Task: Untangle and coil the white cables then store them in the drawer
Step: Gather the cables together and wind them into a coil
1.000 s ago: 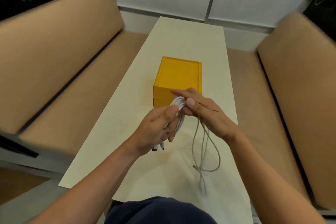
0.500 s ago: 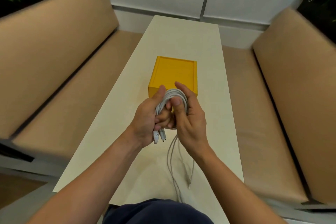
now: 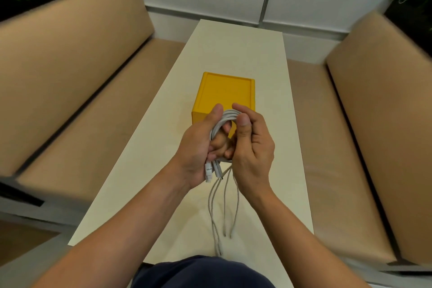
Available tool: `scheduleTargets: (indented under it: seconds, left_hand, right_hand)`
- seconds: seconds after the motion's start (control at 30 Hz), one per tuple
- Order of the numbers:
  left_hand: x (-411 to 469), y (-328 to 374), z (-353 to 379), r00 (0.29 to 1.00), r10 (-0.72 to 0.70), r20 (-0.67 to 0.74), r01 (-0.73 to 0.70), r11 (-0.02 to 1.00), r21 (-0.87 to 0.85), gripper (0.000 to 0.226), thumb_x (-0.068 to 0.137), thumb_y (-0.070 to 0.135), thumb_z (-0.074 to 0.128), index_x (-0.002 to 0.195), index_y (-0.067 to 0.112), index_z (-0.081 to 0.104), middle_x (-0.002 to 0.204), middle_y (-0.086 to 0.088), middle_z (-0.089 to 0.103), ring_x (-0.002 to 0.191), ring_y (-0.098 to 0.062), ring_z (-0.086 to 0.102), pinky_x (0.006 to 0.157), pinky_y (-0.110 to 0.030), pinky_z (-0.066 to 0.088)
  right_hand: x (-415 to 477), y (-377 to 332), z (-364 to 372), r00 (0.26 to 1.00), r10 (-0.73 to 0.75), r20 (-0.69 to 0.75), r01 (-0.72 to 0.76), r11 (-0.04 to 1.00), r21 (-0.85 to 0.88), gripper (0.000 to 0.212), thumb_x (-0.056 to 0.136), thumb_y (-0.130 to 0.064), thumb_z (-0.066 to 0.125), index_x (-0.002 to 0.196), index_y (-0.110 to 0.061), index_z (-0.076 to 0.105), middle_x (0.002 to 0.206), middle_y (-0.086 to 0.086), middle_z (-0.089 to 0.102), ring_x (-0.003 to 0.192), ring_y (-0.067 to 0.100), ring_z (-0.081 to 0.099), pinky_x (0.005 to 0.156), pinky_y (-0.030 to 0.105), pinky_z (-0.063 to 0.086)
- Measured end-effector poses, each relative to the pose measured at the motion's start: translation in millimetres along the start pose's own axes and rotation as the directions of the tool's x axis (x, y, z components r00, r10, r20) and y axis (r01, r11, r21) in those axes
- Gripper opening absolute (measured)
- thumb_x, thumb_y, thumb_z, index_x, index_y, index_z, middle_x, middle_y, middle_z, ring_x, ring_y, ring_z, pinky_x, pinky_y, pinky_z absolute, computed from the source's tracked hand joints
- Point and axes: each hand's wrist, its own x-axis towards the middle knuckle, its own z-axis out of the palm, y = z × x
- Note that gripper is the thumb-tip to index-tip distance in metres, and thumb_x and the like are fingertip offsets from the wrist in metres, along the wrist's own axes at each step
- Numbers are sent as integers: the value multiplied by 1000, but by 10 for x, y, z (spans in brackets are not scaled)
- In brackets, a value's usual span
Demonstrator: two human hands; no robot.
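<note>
White cables [image 3: 225, 121] sit half coiled above the table [image 3: 243, 58], just in front of the closed yellow drawer box [image 3: 228, 91], left hand [image 3: 198, 149] gripping the loops, right hand [image 3: 253, 147] pinching them, so coiling seems underway and the dangling tails [image 3: 224, 206] need winding next.

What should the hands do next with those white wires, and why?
Probably the right hand should wrap one more loop onto the bundle of thin white cables that the left hand grips. Loose ends hang down onto the pale rectangular table, so the coil isn't finished, and the yellow plastic drawer box looks closed.
</note>
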Motion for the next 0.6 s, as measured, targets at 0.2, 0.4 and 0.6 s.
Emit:
scheduleTargets:
  seconds: [0.2, 0.4, 0.6]
  left_hand:
    - [35, -163, -1, 994, 92, -50, -79, 973, 218, 54, 104, 52, 38, 79, 14, 67, 50, -2, 35, 49, -16, 43, 56, -25, 45]
    - [26, 100, -290, 973, -121, 199, 78, 975, 208, 40, 102, 33, 44, 108, 3, 71, 89, -12, 68, 82, -21, 66, 79, -32, 57]
    - [120, 354, -347, 911, -317, 264, 258, 937, 236, 59, 102, 47, 38, 102, 1, 75, 89, -17, 75, 86, -29, 74, 90, -41, 59]
  right_hand:
    - [122, 101, -112, 1000, -18, 14, 18, 998, -59, 23, 109, -18, 47, 115, -13, 69, 85, -4, 67, 57, 3, 58, 54, 16, 44]
    - [220, 134, -251, 983, -53, 177, 60, 998, -35, 20, 107, -18, 49, 110, -17, 69, 80, -13, 65, 64, 4, 58, 63, 21, 46]
    - [239, 99, -229, 953, -102, 284, 88, 994, 62, 19, 107, -15, 47, 109, -17, 67, 75, -12, 63, 61, 8, 55, 58, 26, 46]
